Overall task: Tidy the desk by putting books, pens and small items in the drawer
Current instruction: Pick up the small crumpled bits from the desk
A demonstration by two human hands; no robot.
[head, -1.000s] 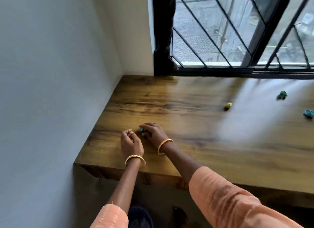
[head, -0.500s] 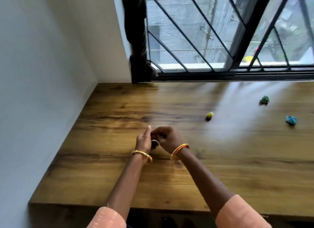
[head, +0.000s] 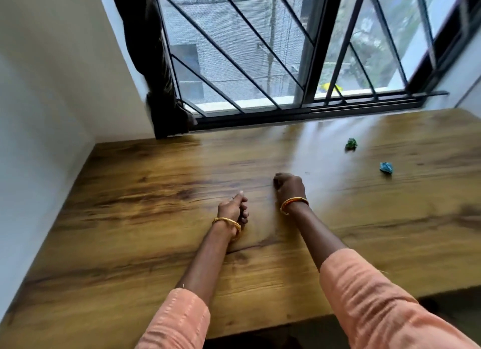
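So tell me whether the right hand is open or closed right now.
Closed. The right hand rests on the desk as a fist, fingers curled under. Whether it holds anything inside cannot be told; nothing shows between the fingers.

A wooden bench [head: 145, 197] with a dark-streaked grain fills a corner. A plain white wall [head: 39, 114] adjoins its left edge. A black-framed window [head: 307, 62] with diagonal bars runs along the far edge. A dark curtain [head: 161, 88] hangs at the window's left. Daylight reflects off the bench surface.
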